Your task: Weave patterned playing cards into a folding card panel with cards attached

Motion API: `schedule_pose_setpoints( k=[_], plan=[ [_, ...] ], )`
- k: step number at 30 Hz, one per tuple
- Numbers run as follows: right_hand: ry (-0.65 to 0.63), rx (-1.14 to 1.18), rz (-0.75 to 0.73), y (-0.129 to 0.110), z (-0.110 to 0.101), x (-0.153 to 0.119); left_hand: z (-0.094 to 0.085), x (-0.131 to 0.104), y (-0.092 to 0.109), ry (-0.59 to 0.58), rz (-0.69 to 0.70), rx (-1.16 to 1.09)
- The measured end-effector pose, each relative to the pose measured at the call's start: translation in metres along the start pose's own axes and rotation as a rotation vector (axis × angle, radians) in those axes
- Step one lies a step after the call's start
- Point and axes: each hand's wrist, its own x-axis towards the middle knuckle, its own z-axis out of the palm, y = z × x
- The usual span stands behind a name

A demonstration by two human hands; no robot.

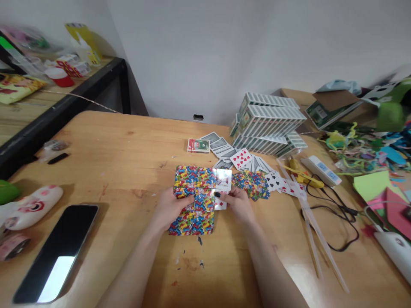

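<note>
Colourful cards (204, 222) with a red, blue and yellow pattern lie face down in a block of rows and columns on the table. My left hand (170, 207) is at the block's left side, its thumb over a patterned card in the middle row; its other fingers are mostly hidden. At the right side, my right hand (239, 203) pinches a white playing card (220, 204) with red diamonds, its dark-nailed thumb on top. Just above is a face-up picture card (224, 179). More patterned cards (255, 185) are spread right of my right hand.
Green-white card boxes (271, 122) are stacked at the back, near grey-backed cards (223, 147) and a red-green card box (198, 146). A phone (56, 254) lies front left. Right are a power strip (322, 170), black cable (348, 246), clear strips (316, 231) and coloured paper (372, 188).
</note>
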Motion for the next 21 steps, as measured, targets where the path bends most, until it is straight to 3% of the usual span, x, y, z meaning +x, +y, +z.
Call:
schedule_pose_setpoints(
  k=[8,16,21],
  plan=[
    [-0.041,-0.03,-0.024,0.0018,-0.0042,0.0011,-0.0009,-0.002,0.0036,0.039,0.002,0.04],
    [0.069,0.156,-0.003,-0.0056,-0.0017,-0.0005,-0.0039,-0.0008,0.0037,0.083,0.002,0.072],
    [0.02,0.174,0.028,-0.0074,-0.0059,0.0003,-0.0055,0.0002,0.0015,0.058,0.006,0.04]
  ],
)
